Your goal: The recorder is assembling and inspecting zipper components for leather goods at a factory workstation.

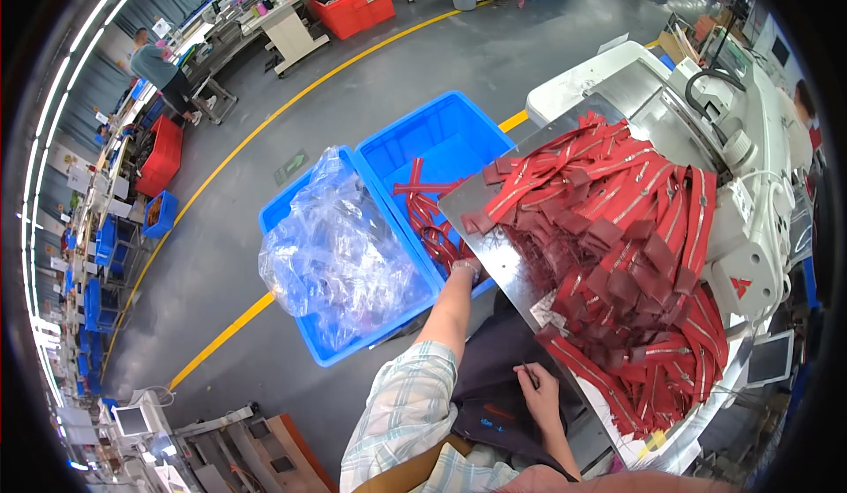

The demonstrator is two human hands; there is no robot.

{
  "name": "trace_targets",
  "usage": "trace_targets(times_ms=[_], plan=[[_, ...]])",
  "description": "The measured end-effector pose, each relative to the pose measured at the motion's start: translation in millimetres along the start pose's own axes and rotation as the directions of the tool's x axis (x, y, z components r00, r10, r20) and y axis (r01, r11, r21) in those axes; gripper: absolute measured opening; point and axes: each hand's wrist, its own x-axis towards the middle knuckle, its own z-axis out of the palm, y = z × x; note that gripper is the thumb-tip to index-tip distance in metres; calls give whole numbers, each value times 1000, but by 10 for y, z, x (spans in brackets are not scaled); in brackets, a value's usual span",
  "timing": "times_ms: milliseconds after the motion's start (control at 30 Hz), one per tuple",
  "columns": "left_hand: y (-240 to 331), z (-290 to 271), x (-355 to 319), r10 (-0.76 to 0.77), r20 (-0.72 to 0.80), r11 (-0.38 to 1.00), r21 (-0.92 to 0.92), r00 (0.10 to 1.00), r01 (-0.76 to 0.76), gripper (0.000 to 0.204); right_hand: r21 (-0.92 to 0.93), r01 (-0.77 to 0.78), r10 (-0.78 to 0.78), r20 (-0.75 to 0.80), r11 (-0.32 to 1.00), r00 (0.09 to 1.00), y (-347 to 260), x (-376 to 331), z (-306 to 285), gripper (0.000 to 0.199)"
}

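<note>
My left hand (468,268) reaches down into a blue bin (437,109), beside red zippers (435,233) lying in it. Its fingers are hidden, so I cannot see whether they grip a zipper. Low over my lap, my right hand (540,396) is closed, thumb and fingers pinched round a small dark thin thing (527,368) too small to name. To the right, a big heap of red zippers (609,228) with metal teeth and dark red fabric ends covers much of a shiny metal plate (498,259) and hangs over its near side.
Left of the zipper bin, another blue bin (344,352) is piled with clear plastic bags (335,237). A white sewing machine (750,277) stands beyond the heap at right. A yellow floor line (221,341) passes beneath the bins. A person (157,67) stands at the far-left workbenches, near red bins (159,156).
</note>
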Motion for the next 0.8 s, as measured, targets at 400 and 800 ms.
trace_targets(times_ms=[400, 800], plan=[[800, -1998, -391, -114, -99, 888, -456, 989, 56, 28, 77, 126, -119, -92, 989, 989, 609, -479, -266, 13], [742, -2524, -1292, -294, -255, 138, -965, 921, -223, 13, 144, 164, -175, 68, 976, 982, 479, -696, -30, 16]])
